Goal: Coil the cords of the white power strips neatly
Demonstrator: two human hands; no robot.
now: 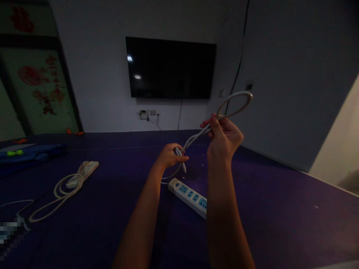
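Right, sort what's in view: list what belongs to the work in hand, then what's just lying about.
In hand: cable, looped, gripped by left hand and right hand; power strip lying below them.
Lying about: second power strip with its coiled cord at the left; television on the wall.

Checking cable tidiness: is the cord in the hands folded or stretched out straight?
Folded: the cord runs doubled from left hand to right hand, its loop above.
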